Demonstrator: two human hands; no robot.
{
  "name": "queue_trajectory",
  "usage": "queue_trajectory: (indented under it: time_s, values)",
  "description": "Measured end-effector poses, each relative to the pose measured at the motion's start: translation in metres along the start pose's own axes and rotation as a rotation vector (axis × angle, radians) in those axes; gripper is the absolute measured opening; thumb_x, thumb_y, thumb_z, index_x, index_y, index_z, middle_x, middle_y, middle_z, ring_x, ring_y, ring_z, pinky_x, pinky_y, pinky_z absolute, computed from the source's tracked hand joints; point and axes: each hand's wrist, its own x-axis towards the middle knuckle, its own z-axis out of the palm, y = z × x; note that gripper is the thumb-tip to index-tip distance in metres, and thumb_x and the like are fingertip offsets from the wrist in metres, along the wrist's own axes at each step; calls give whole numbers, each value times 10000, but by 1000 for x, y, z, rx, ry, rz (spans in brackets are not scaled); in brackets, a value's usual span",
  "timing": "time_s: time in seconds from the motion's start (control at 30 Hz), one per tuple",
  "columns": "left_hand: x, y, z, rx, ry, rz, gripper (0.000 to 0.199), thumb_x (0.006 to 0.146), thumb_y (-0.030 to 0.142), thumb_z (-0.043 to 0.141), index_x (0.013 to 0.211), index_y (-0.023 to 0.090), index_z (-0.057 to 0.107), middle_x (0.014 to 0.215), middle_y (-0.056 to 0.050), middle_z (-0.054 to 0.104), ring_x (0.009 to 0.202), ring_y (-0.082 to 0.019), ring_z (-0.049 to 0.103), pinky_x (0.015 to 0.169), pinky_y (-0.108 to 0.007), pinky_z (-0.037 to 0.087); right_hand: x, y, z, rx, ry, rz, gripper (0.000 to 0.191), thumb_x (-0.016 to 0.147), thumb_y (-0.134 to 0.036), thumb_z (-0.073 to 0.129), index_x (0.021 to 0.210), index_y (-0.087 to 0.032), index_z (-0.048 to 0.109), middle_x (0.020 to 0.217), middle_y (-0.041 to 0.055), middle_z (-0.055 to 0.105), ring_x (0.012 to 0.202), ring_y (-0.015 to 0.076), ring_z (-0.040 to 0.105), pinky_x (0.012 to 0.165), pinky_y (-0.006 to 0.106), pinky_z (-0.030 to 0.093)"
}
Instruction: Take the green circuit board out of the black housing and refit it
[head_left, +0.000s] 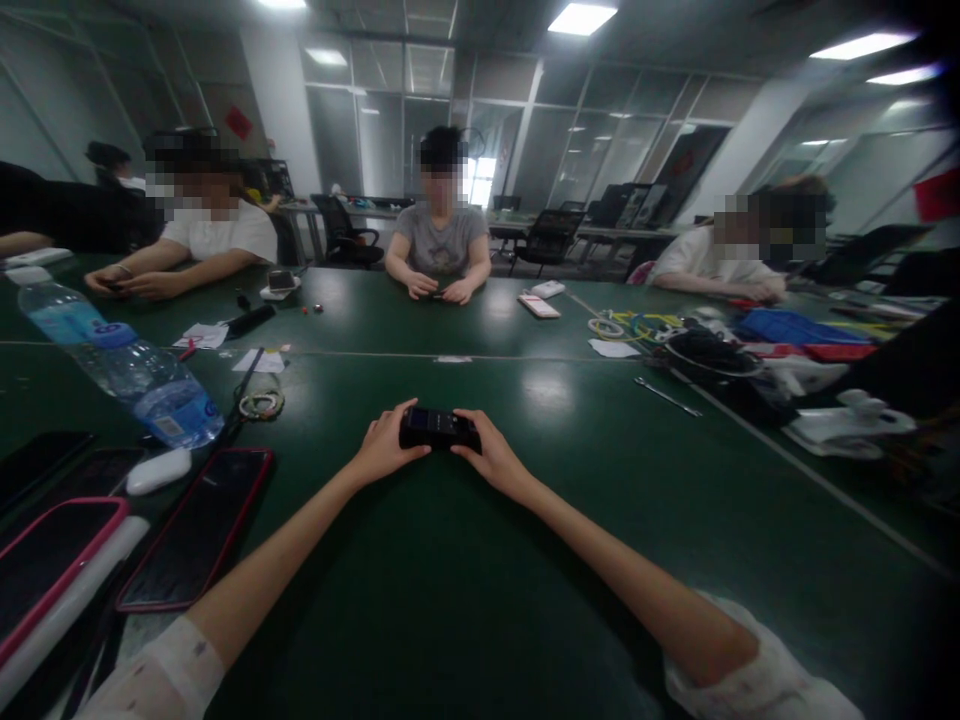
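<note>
A small black device (440, 429) with a dark screen and some small markings is held between my two hands over the dark green table (450, 560). My left hand (388, 445) grips its left end, with the thumb along the near edge and fingers at the far side. Around its right end, my right hand (487, 448) is closed in much the same way. Whether the device's underside touches the table cannot be made out.
At left lie phones (199, 530), a white case (159, 472) and water bottles (161, 390). A metal wrench (667, 397) and cables (637, 328) are on the right. Three people sit across the table, one a person in grey (441, 245).
</note>
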Motion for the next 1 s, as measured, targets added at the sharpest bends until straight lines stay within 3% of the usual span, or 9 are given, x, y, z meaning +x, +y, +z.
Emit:
queue_trajectory:
  time_s: [0.3,0.83,1.0]
  values:
    - [1,-4,4,18,13,36,813,756,443,690,1440,252,295,1382,-120,493,1270,-322,449,1005,-522,354,1,5,1,16,32,-46,528,825,-161,635,1298,-243,417,1240,86,523,1145,228,541,999,457,453]
    - [3,-11,7,2,31,43,861,752,465,686,1452,226,245,1398,-146,468,1278,-334,443,999,-535,364,2,6,1,95,71,-1,481,843,-210,623,1285,-251,436,1254,80,528,1173,230,538,1014,462,452]
    - [5,-14,9,18,44,43,766,780,485,654,1414,220,316,1356,-136,509,1253,-326,470,986,-520,384,2,8,4,174,120,-1,490,853,-241,616,1301,-254,416,1288,79,505,1208,222,520,1040,435,448]
